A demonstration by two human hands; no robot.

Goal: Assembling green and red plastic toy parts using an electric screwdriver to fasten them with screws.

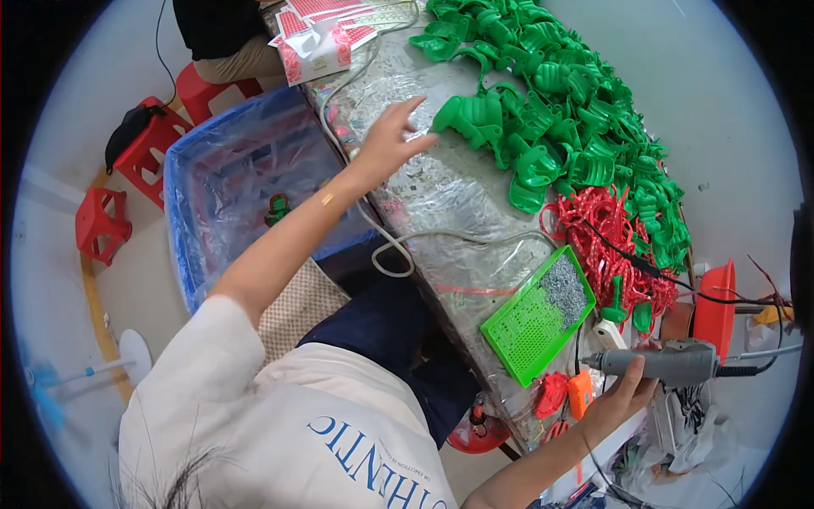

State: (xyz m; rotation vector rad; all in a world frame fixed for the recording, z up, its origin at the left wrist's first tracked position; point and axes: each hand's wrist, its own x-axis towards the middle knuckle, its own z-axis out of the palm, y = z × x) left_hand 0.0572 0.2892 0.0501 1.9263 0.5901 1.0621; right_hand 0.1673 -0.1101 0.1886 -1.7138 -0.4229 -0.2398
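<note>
Green moulded piece [468, 119] lies at the left edge of a heap of like pieces [585, 102] on the bench [437, 195]; my left hand [386, 148] is stretched toward it, fingers parted and holding nothing, the thumb so close that I cannot tell whether it touches; my right hand [615, 409] grips a grey power screwdriver [666, 365], tip pointing left; I judge the step in hand to be picking out one piece; that would call for closing finger and thumb without dragging its neighbours; nearer me sits a green tray [515, 343] of small grey bits [566, 293], probably screws; red cords [602, 237] lie tangled beyond it; left of the bench is a plastic-lined blue bin [180, 225].
</note>
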